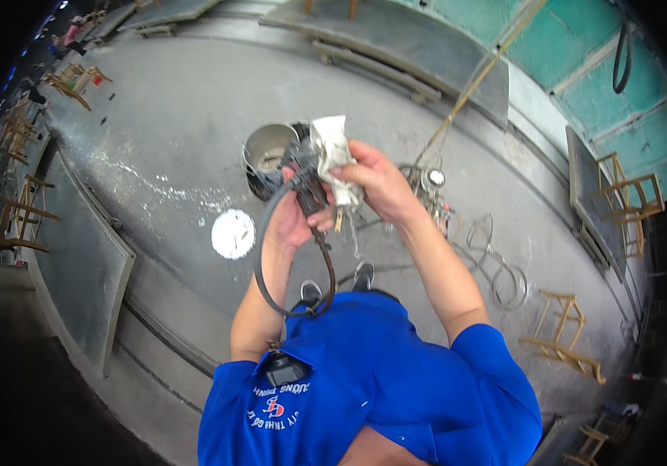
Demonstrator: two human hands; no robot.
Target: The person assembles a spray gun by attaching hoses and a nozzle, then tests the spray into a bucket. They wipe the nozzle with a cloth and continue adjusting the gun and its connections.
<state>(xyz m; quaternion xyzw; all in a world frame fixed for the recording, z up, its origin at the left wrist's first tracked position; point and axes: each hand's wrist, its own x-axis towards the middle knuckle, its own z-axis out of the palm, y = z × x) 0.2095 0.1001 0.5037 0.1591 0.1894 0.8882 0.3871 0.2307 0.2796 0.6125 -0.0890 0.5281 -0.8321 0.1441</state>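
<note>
My left hand is wrapped round the handle of a dark spray gun, held up in front of my body. From the gun a grey hose loops down toward my waist and joins a brown hose. My right hand grips a crumpled whitish cloth and presses it against the gun's front end, which it partly hides. Just beyond the gun, a metal pot stands on the floor beside my left hand, its inside greyish. A white round lid lies nearer to me.
Right of my hands stands a pump unit with a round gauge, and coiled hoses spread over the floor. Large grey panels rest on low supports around me. Wooden chair frames stand at both sides. White splashes mark the floor.
</note>
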